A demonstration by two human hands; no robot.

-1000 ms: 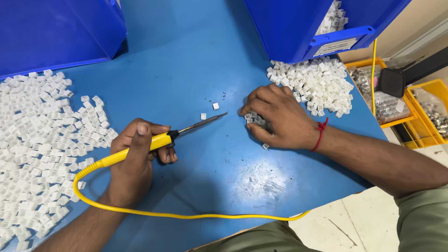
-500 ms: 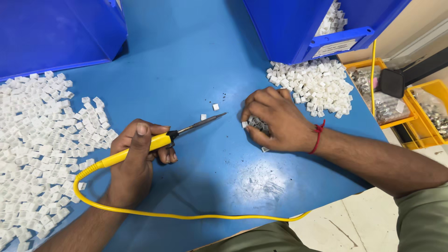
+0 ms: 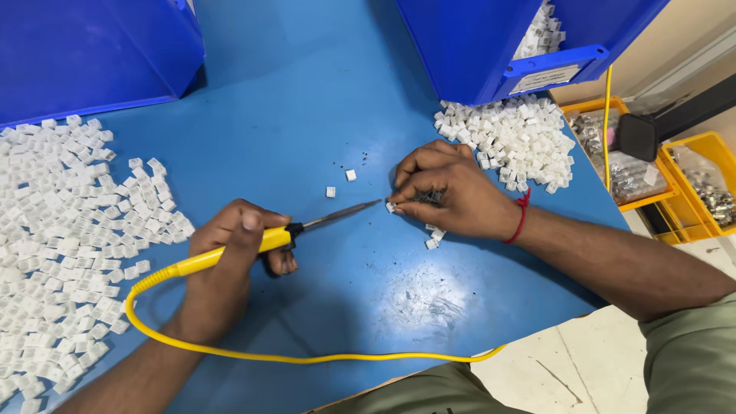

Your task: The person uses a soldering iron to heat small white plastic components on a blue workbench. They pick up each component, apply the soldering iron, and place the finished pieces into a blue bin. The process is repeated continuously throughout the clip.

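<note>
My left hand [image 3: 230, 264] grips a yellow-handled soldering iron [image 3: 264, 240]; its metal tip points right, almost touching a small white plastic piece [image 3: 391, 207]. My right hand [image 3: 452, 192] rests palm down on the blue table [image 3: 307, 115], fingertips pinning that piece, with a few more white pieces [image 3: 433, 236] under and beside the palm. A red thread is tied around my right wrist. The iron's yellow cord [image 3: 307, 356] loops along the table's near edge.
A large spread of white pieces [image 3: 61, 238] covers the left; a smaller heap [image 3: 514, 138] lies behind my right hand. Two loose pieces [image 3: 341, 182] sit mid-table. Blue bins [image 3: 92, 54] [image 3: 491, 38] stand at the back, and yellow trays [image 3: 690, 184] of parts to the right.
My right hand has shifted slightly left and brought a white piece to its fingertips; the iron's tip now nearly meets it. My left hand has barely moved.
</note>
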